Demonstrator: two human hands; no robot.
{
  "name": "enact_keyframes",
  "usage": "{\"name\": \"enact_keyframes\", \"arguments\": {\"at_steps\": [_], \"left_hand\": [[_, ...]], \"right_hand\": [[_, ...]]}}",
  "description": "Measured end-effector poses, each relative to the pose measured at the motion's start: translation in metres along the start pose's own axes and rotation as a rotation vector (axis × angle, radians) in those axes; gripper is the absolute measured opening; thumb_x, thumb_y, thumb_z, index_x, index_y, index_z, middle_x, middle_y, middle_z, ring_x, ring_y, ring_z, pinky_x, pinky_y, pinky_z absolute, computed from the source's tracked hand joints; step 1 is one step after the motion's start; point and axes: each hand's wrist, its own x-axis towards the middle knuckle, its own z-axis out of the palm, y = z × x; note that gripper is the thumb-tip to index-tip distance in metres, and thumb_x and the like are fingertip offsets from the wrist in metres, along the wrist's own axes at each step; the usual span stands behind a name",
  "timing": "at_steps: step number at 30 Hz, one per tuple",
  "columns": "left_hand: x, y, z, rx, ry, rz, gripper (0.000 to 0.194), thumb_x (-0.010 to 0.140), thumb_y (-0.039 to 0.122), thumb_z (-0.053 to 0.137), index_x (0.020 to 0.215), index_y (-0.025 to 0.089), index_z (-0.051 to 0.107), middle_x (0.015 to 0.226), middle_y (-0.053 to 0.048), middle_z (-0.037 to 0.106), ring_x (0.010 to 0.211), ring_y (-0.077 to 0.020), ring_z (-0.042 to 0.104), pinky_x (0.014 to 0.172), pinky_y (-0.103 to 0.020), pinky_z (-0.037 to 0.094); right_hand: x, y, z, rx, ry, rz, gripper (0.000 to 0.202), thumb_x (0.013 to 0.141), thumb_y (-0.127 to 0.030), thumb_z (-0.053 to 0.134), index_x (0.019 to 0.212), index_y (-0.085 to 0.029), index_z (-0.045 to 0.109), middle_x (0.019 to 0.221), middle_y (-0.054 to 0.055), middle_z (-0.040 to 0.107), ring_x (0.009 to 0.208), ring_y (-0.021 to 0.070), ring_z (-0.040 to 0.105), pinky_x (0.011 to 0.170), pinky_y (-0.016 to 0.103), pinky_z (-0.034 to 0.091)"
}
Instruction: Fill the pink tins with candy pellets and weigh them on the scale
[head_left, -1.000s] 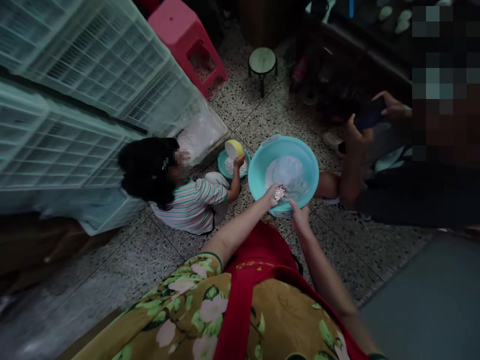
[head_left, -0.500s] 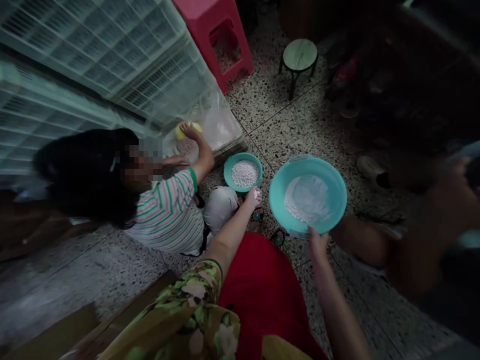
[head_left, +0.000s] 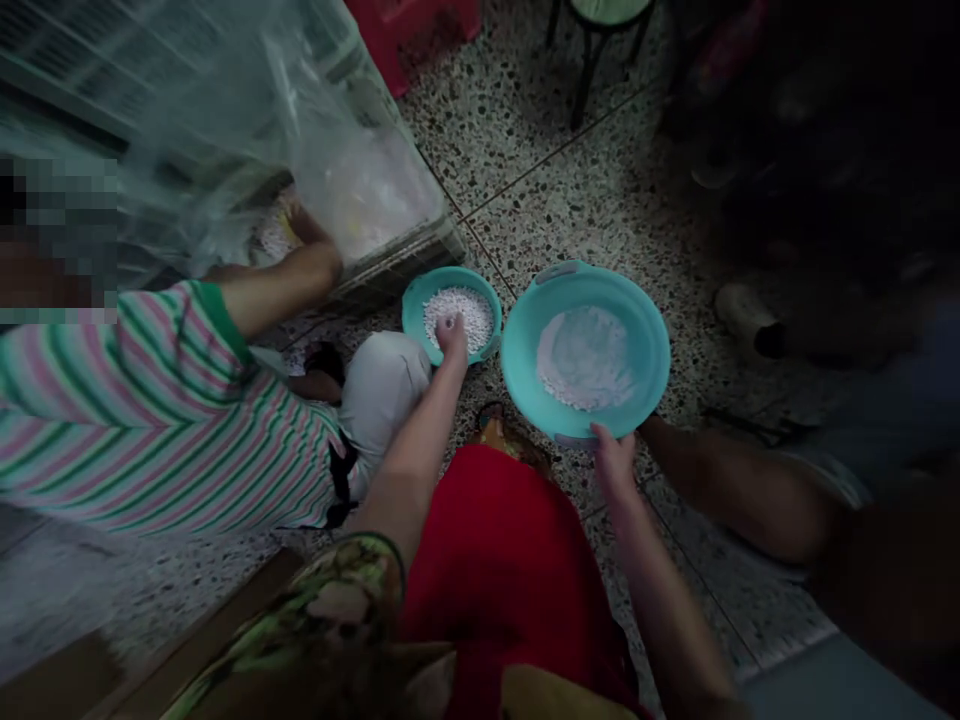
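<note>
My right hand [head_left: 615, 458] grips the near rim of a large turquoise basin [head_left: 651, 340], which holds white powder and small white pellets [head_left: 585, 360]. My left hand [head_left: 451, 335] is over the small turquoise basin [head_left: 414, 312], at the white pellets [head_left: 480, 310] in it. Its fingers look curled, and what they hold, if anything, is too small to make out. The small basin stands on the speckled floor, just left of the large one.
At the left a person in a striped shirt [head_left: 150, 400] reaches into a plastic-lined crate [head_left: 405, 250]. A red stool [head_left: 390, 50] and a round stool [head_left: 611, 8] stand beyond. Another person's leg [head_left: 750, 490] is at the right.
My left hand has moved from beside the small basin to over its pellets. The view has shifted closer, and the person at the left now reaches deeper into the crate.
</note>
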Motion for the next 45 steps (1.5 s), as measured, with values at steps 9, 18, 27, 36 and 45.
{"name": "enact_keyframes", "arguments": {"at_steps": [9,18,27,36,45], "left_hand": [[-0.238,0.121,-0.014,0.339,-1.247,0.573,0.012,0.077,0.018,0.073,0.089,0.021,0.074,0.12,-0.013,0.068,0.133,-0.0331,0.047,0.118,-0.043,0.029],[-0.258,0.23,-0.102,0.882,-0.756,0.931,0.024,0.096,0.019,0.049,0.11,0.015,0.067,0.127,-0.02,0.061,0.128,-0.0352,0.049,0.108,-0.048,0.038],[-0.317,0.255,-0.128,0.925,-0.676,0.869,0.031,0.097,0.037,0.058,0.117,0.014,0.064,0.124,-0.019,0.061,0.121,-0.0354,0.052,0.105,-0.046,0.039],[-0.345,0.247,-0.13,0.738,-0.763,0.755,0.032,0.087,0.038,0.072,0.111,0.017,0.07,0.118,-0.016,0.062,0.118,-0.0353,0.052,0.107,-0.046,0.037],[-0.353,0.254,-0.14,0.59,-0.81,0.81,0.014,0.091,0.028,0.066,0.098,0.019,0.073,0.108,-0.012,0.066,0.112,-0.0294,0.056,0.107,-0.04,0.037]], "right_hand": [[-0.122,-0.12,-0.032,-0.034,-0.098,-0.102,0.052,0.06,-0.039,0.076,0.106,-0.016,0.066,0.099,0.006,0.072,0.09,0.0207,0.062,0.095,0.041,0.052],[-0.211,-0.212,-0.061,0.118,-0.073,-0.148,0.052,0.056,-0.037,0.078,0.103,-0.016,0.067,0.094,0.005,0.074,0.089,0.0186,0.062,0.096,0.04,0.053],[-0.253,-0.244,-0.055,0.163,-0.084,-0.175,0.05,0.062,-0.036,0.073,0.108,-0.017,0.066,0.095,0.004,0.073,0.085,0.017,0.062,0.095,0.038,0.054],[-0.267,-0.235,-0.056,0.163,-0.124,-0.202,0.051,0.064,-0.037,0.073,0.111,-0.017,0.065,0.1,0.006,0.073,0.088,0.0184,0.063,0.096,0.039,0.054],[-0.276,-0.234,-0.06,0.185,-0.125,-0.19,0.051,0.064,-0.038,0.073,0.109,-0.015,0.064,0.104,0.008,0.073,0.091,0.019,0.065,0.097,0.041,0.055]]}}
